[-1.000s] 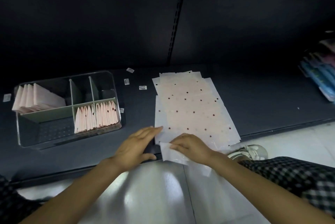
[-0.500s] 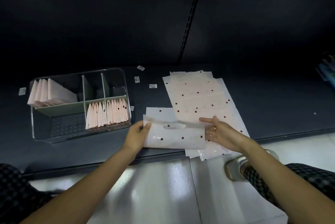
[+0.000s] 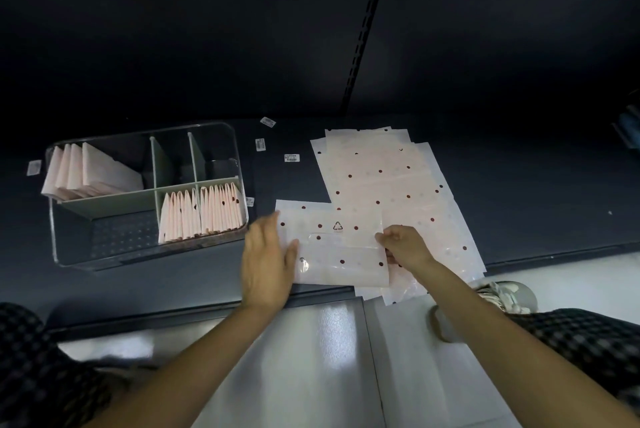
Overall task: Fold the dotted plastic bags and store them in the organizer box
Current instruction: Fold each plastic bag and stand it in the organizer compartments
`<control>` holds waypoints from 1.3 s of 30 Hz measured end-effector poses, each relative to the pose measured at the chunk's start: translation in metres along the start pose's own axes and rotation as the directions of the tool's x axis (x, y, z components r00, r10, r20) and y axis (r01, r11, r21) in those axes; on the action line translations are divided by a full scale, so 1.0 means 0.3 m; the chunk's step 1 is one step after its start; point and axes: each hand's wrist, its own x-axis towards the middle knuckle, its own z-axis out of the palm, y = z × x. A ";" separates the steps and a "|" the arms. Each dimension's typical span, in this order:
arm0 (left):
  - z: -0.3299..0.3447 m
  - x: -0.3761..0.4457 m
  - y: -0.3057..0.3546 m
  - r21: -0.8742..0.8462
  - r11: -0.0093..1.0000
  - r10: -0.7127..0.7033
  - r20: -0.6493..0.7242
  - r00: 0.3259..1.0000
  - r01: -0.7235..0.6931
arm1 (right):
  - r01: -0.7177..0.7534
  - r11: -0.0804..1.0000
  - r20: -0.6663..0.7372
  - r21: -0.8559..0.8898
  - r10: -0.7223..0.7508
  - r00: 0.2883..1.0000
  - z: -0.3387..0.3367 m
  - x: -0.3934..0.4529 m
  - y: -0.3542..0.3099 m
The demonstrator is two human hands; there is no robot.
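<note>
Dotted bag (image 3: 341, 247) lies crosswise between both hands: right fingers (image 3: 389, 237) pinch its edge, left fingers (image 3: 273, 237) press flat, released.

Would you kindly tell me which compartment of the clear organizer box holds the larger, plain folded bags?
The rear-left compartment of the clear organizer box: its pale pink folded bags are bigger and undotted, while the two front-right compartments hold smaller dotted ones.
</note>
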 end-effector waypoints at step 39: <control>0.001 -0.074 -0.112 0.225 0.803 0.427 0.429 0.796 -0.552 | 0.610 0.042 0.301 -0.791 -0.841 0.449 -0.002 -0.181 0.161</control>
